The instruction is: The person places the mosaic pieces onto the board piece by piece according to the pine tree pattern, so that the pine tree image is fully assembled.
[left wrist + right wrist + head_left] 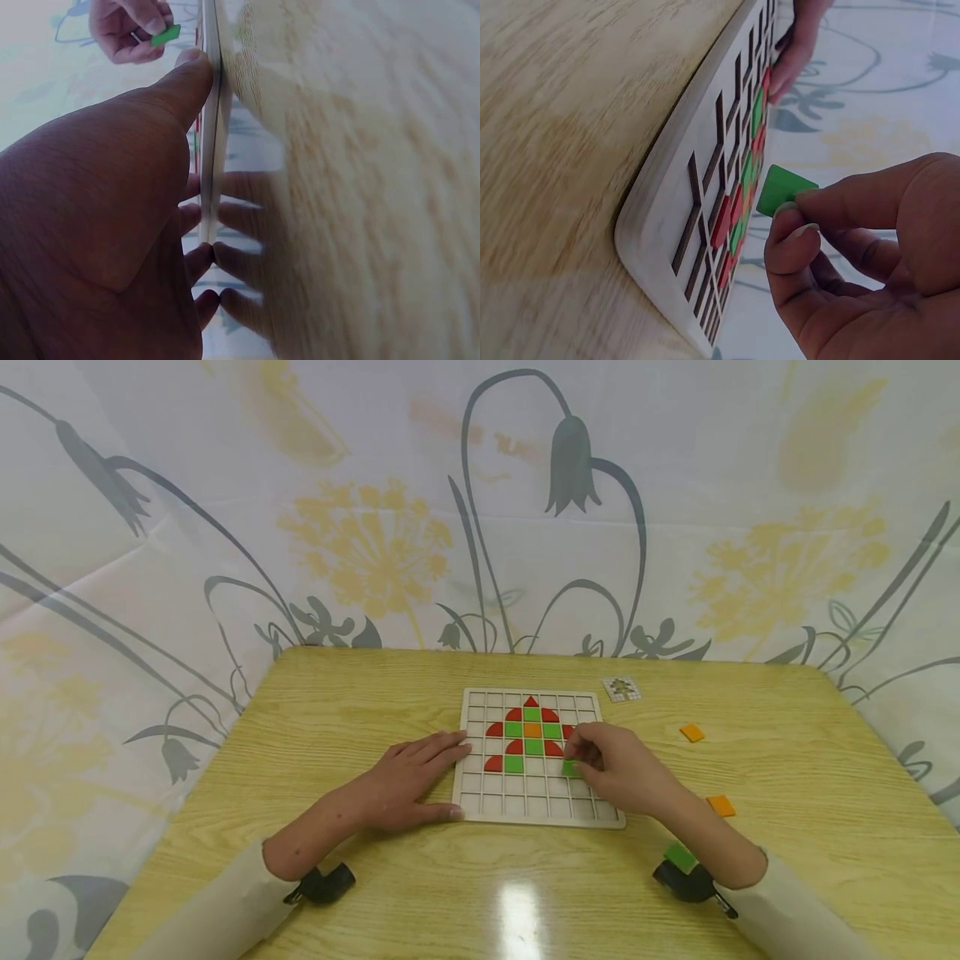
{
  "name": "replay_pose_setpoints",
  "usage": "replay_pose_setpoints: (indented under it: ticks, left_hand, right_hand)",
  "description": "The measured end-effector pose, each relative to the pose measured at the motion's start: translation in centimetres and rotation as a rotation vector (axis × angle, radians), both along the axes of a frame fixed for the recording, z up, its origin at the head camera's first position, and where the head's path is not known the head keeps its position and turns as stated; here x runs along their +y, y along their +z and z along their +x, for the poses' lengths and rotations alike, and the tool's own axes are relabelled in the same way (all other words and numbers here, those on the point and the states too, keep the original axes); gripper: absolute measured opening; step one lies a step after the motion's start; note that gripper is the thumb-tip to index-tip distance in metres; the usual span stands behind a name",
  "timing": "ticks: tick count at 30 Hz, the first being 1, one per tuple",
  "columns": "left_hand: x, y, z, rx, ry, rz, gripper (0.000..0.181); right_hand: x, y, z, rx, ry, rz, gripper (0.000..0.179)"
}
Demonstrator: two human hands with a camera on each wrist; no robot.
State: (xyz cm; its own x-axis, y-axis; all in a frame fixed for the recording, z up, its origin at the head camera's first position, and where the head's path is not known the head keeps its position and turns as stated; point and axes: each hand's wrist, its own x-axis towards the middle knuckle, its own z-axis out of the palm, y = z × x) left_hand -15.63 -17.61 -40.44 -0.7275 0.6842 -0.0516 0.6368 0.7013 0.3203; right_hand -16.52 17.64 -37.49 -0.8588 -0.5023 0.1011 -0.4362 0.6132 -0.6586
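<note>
A square wooden grid board [540, 821] lies on the table, with red, green and orange tiles set in its cells in a tree-like shape. At the board's left edge rests my left hand [405, 783], fingers extended over the rim and thumb by the near left corner. My right hand [618, 768] is over the right side of the board. Its thumb and fingers pinch a green square tile [784, 189], which appears raised off the grid in the right wrist view. In the head view the fingers hide part of that tile and some cells.
Behind the board's right corner lies a small pattern card [622, 689]. To the right are an orange tile [692, 732] and a second orange tile [721, 806]. A loose green tile [681, 857] lies beside the right wrist camera [686, 883]. A flower-printed cloth [510, 552] hangs behind the table.
</note>
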Motion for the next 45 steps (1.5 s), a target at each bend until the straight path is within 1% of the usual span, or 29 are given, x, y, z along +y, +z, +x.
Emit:
replay_pose_setpoints:
  ticks: [5,13,19,26,37,45]
  left_hand:
    - [0.0,-0.1,0.0,0.001,-0.001,0.002,0.085]
    - [0.0,-0.1,0.1,-0.005,0.003,-0.001,0.086]
    - [-0.1,-0.2,0.1,-0.006,0.006,-0.007,0.087]
    - [0.0,-0.1,0.0,-0.001,0.002,0.001,0.085]
    - [0.0,0.0,0.0,0.006,-0.001,0.003,0.085]
    - [0.0,0.0,0.0,0.003,-0.002,0.008,0.085]
  right_hand:
    - [-0.8,-0.2,-0.6,-0.004,-0.020,0.033,0.011]
    - [-1.6,-0.5,-1.5,0.002,-0.029,0.068,0.013]
    - [-1.8,-0.7,-1.9,-0.017,-0.025,0.069,0.012]
    - [-1.8,-0.7,-2.0,-0.047,-0.037,0.078,0.011]
    - [-1.8,-1.0,-2.1,-0.023,-0.028,0.103,0.007]
    - [-1.6,-1.3,-2.1,-0.017,-0.027,0.109,0.008]
